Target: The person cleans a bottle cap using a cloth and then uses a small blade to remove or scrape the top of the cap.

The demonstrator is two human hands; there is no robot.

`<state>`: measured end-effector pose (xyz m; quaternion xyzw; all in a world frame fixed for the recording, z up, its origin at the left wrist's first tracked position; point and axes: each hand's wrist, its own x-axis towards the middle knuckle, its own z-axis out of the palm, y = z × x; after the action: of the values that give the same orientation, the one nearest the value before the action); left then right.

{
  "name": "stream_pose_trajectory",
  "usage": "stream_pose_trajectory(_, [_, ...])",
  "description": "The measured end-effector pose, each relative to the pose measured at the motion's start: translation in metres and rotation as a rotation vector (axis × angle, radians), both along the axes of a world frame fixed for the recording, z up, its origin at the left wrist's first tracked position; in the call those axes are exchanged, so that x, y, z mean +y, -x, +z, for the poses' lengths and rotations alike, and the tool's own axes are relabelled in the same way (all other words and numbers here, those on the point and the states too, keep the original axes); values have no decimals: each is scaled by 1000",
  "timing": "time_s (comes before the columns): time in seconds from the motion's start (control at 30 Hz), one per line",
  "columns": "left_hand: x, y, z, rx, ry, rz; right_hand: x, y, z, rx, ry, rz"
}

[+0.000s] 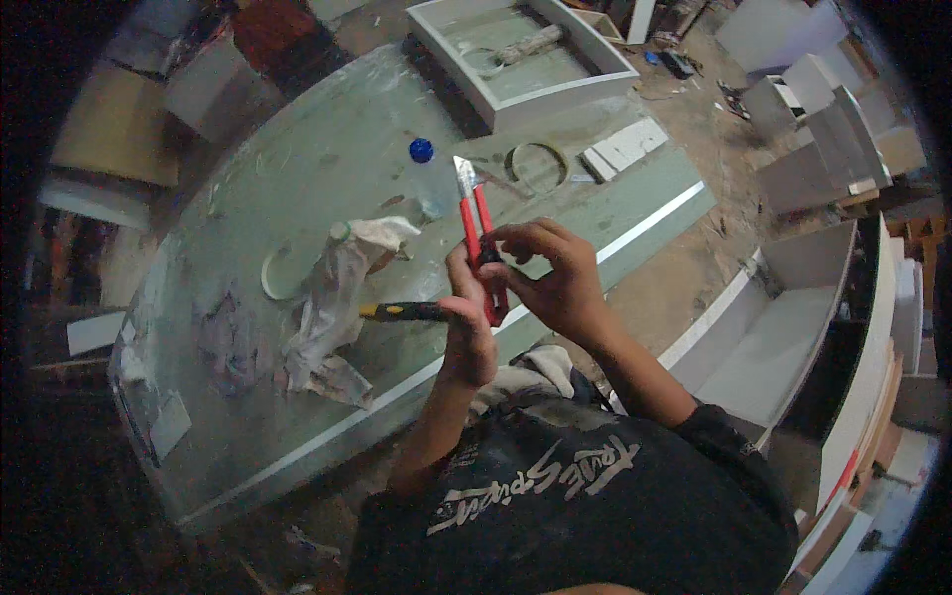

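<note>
My left hand is closed around a red utility knife, its metal blade end pointing away from me. My right hand reaches in from the right, thumb and bent fingers pinching at a dark part on the knife's middle. A tool handle, black with a yellow end, sticks out to the left beside my left thumb; I cannot tell whether that hand also holds it. Left of it lies a crumpled clear plastic bag. Beyond the knife is a clear bottle with a blue cap.
The greenish tabletop has a white strip along its near edge. A tape roll, white strips and a white frame lie on its far part. Another ring is at left. An open white cabinet stands at my right.
</note>
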<state>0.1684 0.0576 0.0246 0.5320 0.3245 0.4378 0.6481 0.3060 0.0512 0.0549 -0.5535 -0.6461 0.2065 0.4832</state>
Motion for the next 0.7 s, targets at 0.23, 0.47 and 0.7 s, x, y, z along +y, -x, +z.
stream_pose_trajectory(0.23, [-3, -1, -14, 108, -126, 30, -2, 15, -19, -127, -103, -77])
stream_pose_trajectory(0.47, [-17, -11, -18, -7, -38, 75, 8, -6, -21, -141, -169, 23])
stream_pose_trajectory(0.7, [-21, -11, -20, 194, -175, 19, 13, -10, -20, -131, -168, -174])
